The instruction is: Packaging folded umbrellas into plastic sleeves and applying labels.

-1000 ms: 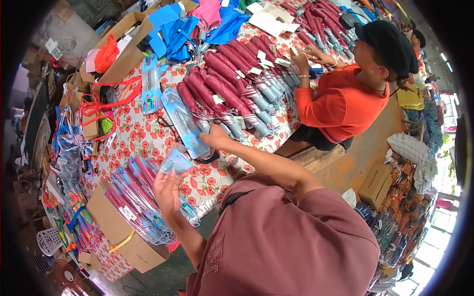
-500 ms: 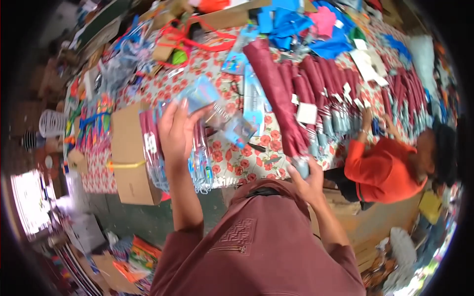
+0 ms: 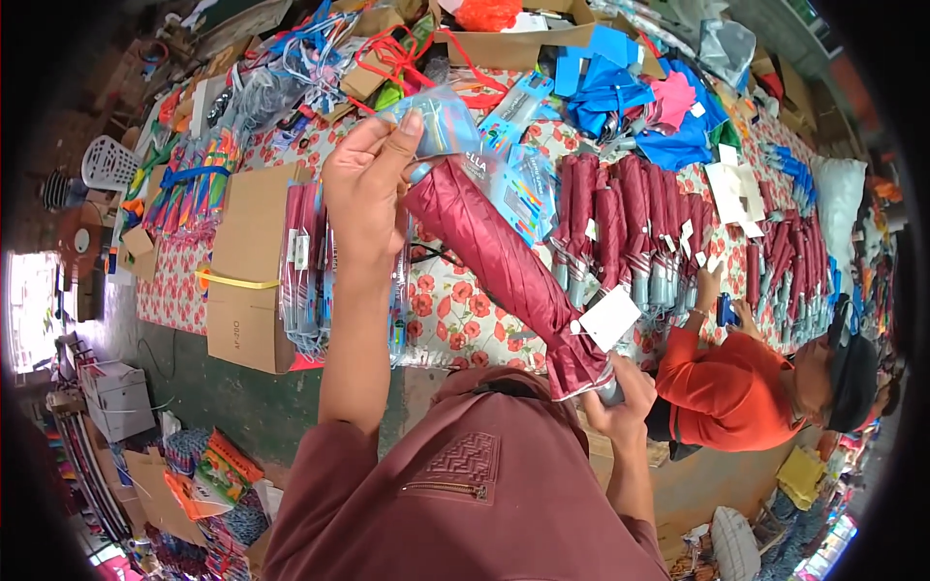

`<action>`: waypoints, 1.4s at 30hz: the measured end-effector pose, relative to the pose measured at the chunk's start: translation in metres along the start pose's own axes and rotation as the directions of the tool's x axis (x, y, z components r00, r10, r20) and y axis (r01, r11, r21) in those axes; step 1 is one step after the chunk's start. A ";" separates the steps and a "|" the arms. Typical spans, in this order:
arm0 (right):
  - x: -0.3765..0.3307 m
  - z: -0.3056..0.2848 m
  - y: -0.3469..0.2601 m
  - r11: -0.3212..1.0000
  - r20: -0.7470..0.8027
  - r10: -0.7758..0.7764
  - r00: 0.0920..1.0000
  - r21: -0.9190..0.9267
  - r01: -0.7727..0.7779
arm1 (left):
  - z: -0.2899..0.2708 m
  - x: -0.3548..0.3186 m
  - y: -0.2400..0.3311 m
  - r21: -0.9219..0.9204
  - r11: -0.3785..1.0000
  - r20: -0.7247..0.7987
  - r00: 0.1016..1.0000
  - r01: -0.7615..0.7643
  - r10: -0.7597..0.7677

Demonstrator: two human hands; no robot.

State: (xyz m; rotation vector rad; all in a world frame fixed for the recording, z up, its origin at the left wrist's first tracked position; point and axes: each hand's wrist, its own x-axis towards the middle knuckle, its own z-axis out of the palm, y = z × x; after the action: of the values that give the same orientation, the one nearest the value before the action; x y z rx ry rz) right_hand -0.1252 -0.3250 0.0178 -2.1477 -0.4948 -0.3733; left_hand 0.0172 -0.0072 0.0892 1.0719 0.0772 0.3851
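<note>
My left hand (image 3: 366,184) pinches the edge of a clear plastic sleeve with blue print (image 3: 441,121), held above the table. In my right hand (image 3: 625,402) is the grey handle of a folded maroon umbrella (image 3: 494,257), slanting up and to the left. The umbrella's tip is right beside my left fingers and the sleeve; whether it is inside the sleeve I cannot tell. A white tag (image 3: 608,318) hangs near the handle. More printed sleeves (image 3: 528,198) lie on the table behind the umbrella.
Several maroon umbrellas (image 3: 635,218) lie in a row at right on the flowered tablecloth (image 3: 465,310). Left of me are packed umbrellas (image 3: 302,252) and a cardboard box (image 3: 252,261). Blue and pink fabric (image 3: 620,97) is heaped at the back. A co-worker in an orange top (image 3: 741,392) works at right.
The umbrella has swung from upright to a slant, its tip coming left and nearer to my left hand. My right hand has moved slightly down and right. The sleeve has shifted up and right.
</note>
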 end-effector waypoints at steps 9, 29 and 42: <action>0.004 0.002 0.011 0.994 -0.002 -0.025 1.000 -0.109 0.024 | -0.010 -0.004 -0.001 -0.053 0.998 0.039 0.998 -0.045 0.047; -0.004 0.030 0.008 0.984 -0.034 -0.059 0.998 -0.169 0.052 | -0.047 -0.013 -0.009 0.487 0.823 0.117 0.956 -0.293 0.271; -0.011 0.050 -0.012 0.951 0.079 0.254 0.964 0.162 -0.264 | -0.066 0.004 -0.025 0.340 0.940 0.184 0.981 -0.009 -0.057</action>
State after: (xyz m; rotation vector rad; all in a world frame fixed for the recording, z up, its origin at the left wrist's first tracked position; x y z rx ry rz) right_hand -0.1364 -0.2804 -0.0076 -2.0268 -0.2607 -0.1177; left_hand 0.0115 0.0391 0.0364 1.4444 -0.0160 0.2490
